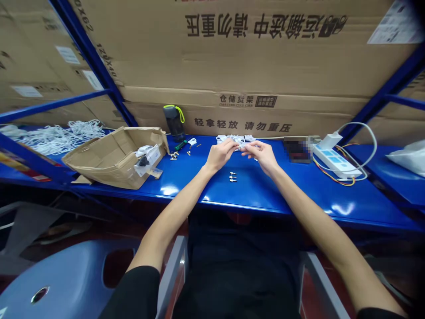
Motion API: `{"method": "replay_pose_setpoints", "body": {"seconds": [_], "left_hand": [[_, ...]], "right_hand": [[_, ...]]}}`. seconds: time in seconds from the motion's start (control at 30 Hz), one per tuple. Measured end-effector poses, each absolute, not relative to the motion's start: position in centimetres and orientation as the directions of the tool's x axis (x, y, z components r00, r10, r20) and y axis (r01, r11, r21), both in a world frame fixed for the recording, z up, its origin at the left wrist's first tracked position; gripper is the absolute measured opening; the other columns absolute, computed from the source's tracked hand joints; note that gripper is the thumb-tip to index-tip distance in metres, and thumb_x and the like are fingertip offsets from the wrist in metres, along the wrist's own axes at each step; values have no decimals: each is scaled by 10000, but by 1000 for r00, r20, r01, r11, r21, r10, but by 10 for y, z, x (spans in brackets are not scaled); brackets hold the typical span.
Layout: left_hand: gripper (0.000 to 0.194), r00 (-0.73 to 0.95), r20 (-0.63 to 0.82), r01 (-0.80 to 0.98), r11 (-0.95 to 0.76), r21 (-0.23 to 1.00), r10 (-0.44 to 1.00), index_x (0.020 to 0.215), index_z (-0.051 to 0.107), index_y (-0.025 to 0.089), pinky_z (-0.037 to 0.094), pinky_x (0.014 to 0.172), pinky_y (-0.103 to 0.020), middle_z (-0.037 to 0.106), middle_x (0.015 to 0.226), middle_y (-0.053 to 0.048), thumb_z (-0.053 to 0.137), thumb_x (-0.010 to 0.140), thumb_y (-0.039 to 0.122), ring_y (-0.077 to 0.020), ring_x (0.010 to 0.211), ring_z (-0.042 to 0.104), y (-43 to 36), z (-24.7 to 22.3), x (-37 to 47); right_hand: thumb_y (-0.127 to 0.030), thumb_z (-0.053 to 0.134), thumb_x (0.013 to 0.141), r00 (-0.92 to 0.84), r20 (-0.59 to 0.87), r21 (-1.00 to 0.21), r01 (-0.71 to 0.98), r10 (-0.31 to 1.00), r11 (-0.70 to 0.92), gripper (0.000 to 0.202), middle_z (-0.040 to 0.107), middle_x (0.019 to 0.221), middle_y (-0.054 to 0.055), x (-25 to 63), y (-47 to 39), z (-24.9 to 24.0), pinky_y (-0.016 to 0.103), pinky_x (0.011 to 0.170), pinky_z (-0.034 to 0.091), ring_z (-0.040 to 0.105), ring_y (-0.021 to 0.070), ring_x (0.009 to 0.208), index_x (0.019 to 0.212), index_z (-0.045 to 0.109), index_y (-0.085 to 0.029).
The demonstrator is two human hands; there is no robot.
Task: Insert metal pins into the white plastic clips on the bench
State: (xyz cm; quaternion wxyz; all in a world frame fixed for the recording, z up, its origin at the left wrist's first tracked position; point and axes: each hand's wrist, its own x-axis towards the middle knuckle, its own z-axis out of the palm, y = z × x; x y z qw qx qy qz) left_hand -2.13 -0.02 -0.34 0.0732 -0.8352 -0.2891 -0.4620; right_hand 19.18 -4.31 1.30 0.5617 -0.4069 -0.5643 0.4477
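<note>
My left hand (219,155) is closed in a pinch at a small whitish part (242,144) over the blue tabletop. From the other side my right hand (264,156) pinches the same part; its exact kind is too small to make out, and fingertips cover some of it. Just behind the hands lies a cluster of white plastic pieces (232,138). Several small metal pieces with thin pins (233,177) lie in a short column on the table, nearer to me than the hands.
An open cardboard box (99,153) stands left, with a dark bottle (174,123), a green-handled tool (180,145) and small brass-coloured parts (174,155) nearby. Right are a dark flat object (297,149) and a white power strip (337,161) with cables. Large cardboard (212,66) backs the table.
</note>
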Motion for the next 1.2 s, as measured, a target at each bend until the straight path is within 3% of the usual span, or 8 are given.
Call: {"method": "replay_pose_setpoints", "body": {"seconds": [0.2, 0.67, 0.97, 1.2], "left_hand": [[260, 391, 823, 524, -835, 169, 413, 1113, 780, 205, 585, 864, -287, 810, 1070, -70, 565, 1136, 349, -191, 987, 775, -1, -6, -19], [215, 331, 817, 471, -833, 292, 473, 1071, 779, 196, 569, 804, -268, 811, 1068, -61, 634, 1107, 351, -185, 990, 763, -1, -5, -17], [279, 363, 789, 469, -829, 305, 496, 1070, 791, 204, 575, 867, -302, 813, 1042, -63, 611, 1116, 413, -190, 963, 758, 2, -5, -17], [283, 354, 798, 417, -846, 333, 488, 1050, 798, 203, 564, 834, -307, 813, 1017, -61, 640, 1099, 432, -191, 915, 746, 4, -6, -16]], "right_hand": [[-628, 968, 698, -39, 238, -968, -87, 970, 234, 490, 867, 1009, 102, 191, -45, 14, 344, 756, 621, 827, 283, 936, 891, 750, -233], [-575, 1001, 678, -82, 196, -977, -101, 977, 187, 480, 864, 1064, 103, 194, -49, 18, 335, 760, 635, 821, 279, 986, 932, 780, -232], [-585, 986, 720, -82, 323, -943, 49, 943, 328, 466, 856, 933, 93, 200, -44, 18, 401, 786, 629, 814, 300, 884, 942, 815, -212], [-619, 996, 693, -93, 343, -936, 55, 935, 349, 542, 852, 914, 99, 200, -43, 18, 419, 818, 649, 824, 320, 907, 1001, 830, -205]]}}
